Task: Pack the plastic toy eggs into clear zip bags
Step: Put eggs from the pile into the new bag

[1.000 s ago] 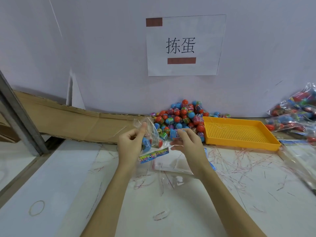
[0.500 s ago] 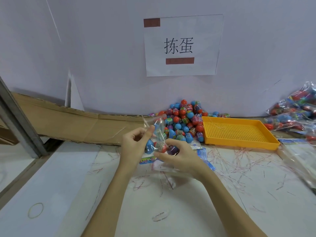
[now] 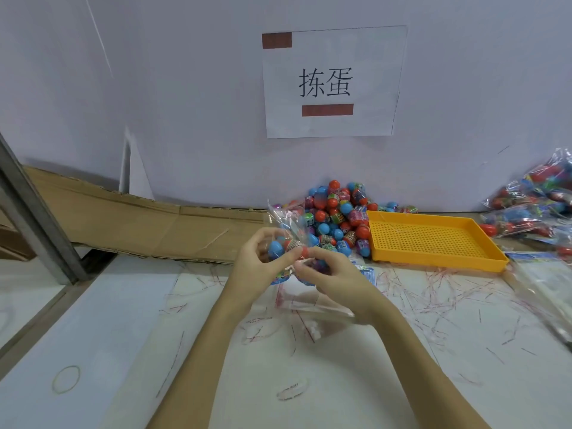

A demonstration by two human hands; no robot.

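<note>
A heap of red, blue and purple plastic toy eggs [image 3: 339, 218] lies against the back wall. In front of it my left hand [image 3: 257, 261] grips a clear zip bag [image 3: 286, 226] that holds a blue egg [image 3: 275, 249] and a red-ended egg. My right hand [image 3: 328, 272] is beside it, fingers curled round a purple egg [image 3: 318, 265] at the bag's mouth. The two hands touch at the fingertips. Flat empty bags [image 3: 305, 300] lie on the table under my right wrist.
An orange perforated tray [image 3: 433, 239] sits right of the egg heap. Filled bags [image 3: 538, 205] are piled at the far right, with more flat bags [image 3: 548, 283] below them. Cardboard [image 3: 130, 224] lines the back left. Thin plastic strips litter the white table, and a rubber band [image 3: 66, 379] lies near left.
My right hand came back from the egg heap with an egg and moved left to the bag's mouth. The left hand has kept holding the bag.
</note>
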